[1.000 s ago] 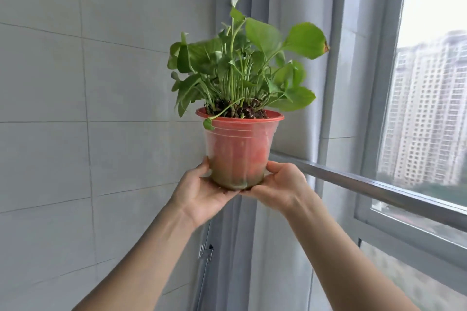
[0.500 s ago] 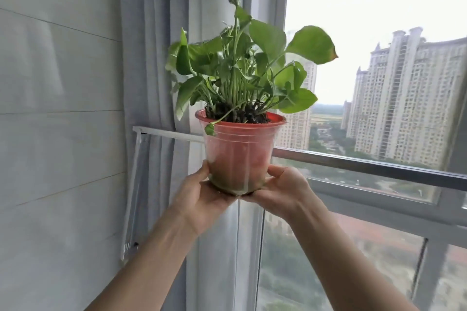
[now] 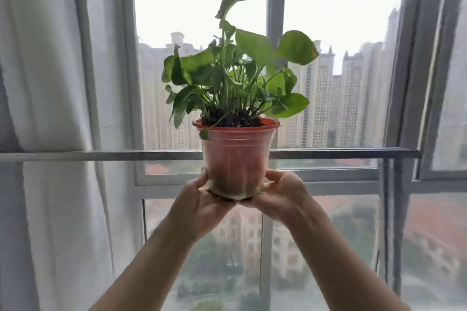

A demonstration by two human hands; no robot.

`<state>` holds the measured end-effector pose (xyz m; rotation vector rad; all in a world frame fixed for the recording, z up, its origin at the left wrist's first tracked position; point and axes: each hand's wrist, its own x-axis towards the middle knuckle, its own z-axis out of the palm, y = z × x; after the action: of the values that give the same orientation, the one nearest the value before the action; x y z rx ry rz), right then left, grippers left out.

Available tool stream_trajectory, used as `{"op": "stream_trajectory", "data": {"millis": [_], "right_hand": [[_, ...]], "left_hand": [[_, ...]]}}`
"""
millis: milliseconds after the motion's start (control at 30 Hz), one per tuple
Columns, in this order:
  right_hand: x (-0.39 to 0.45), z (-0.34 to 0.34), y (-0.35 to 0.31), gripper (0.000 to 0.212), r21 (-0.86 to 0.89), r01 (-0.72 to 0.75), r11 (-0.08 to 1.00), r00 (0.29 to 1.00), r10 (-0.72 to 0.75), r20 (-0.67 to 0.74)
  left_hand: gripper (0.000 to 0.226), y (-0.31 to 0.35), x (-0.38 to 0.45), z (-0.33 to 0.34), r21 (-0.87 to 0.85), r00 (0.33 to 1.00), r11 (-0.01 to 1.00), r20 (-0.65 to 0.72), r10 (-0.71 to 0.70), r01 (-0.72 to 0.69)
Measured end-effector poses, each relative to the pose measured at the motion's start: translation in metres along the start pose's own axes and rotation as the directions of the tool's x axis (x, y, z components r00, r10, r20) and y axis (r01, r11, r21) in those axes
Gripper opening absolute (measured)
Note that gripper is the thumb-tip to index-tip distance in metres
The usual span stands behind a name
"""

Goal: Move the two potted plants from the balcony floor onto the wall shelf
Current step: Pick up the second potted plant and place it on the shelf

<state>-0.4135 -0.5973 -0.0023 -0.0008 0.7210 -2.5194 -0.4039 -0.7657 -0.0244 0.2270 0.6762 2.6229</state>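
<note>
**Window behind now, no shelf anywhere**

Big balcony window (image 3: 328, 83) straight behind the plant, high-rise blocks outside, grey curtain (image 3: 50, 83) hanging down the left of the frame. Quite a change from a second ago: tiled wall filling the left side then, all glass now. Looks like a turn to the right, pot carried along at the same height, still centre frame.

Potted plant (image 3: 236, 159) held up mid-air in front of the horizontal rail (image 3: 341, 153), upright, soil and leaves intact. Left hand (image 3: 199, 203) and right hand (image 3: 280, 193) cupped under and around the pot's base, both grips curled against the bottom edge, thumbs up the sides.

Probably mid-carry, hunting for the wall shelf. Not in view. Second plant not in view either, so at best halfway, likely less.

Brands or writing: nothing readable on the red plastic pot or anywhere else.
</note>
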Motion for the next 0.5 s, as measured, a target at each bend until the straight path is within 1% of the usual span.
{"op": "stream_trajectory", "data": {"millis": [100, 200, 267, 333, 400, 500], "right_hand": [[-0.061, -0.038, -0.053, 0.056, -0.008, 0.126, 0.992, 0.991, -0.127, -0.041], [-0.127, -0.077, -0.105, 0.056, -0.033, 0.23, 0.973, 0.965, -0.232, -0.123], [-0.173, -0.104, -0.14, 0.054, -0.063, 0.296, 0.953, 0.936, -0.303, -0.18], [-0.221, -0.13, -0.173, 0.055, -0.088, 0.367, 0.926, 0.903, -0.377, -0.205], [-0.265, -0.15, -0.199, 0.055, -0.085, 0.423, 0.902, 0.868, -0.431, -0.247], [-0.332, -0.18, -0.234, 0.052, -0.1, 0.517, 0.85, 0.794, -0.519, -0.317]], "left_hand": [[0.06, -0.071, 0.036, 0.042, -0.009, 0.994, 0.994, 0.016, -0.11, 0.11], [0.062, -0.147, 0.066, 0.082, -0.034, 0.971, 0.972, 0.05, -0.232, 0.234], [0.066, -0.2, 0.086, 0.109, -0.049, 0.94, 0.942, 0.101, -0.325, 0.331], [0.07, -0.255, 0.107, 0.137, -0.039, 0.901, 0.907, 0.146, -0.409, 0.418], [0.068, -0.303, 0.124, 0.163, -0.023, 0.882, 0.892, 0.162, -0.443, 0.452], [0.064, -0.376, 0.144, 0.202, 0.001, 0.819, 0.837, 0.208, -0.535, 0.547]]}}
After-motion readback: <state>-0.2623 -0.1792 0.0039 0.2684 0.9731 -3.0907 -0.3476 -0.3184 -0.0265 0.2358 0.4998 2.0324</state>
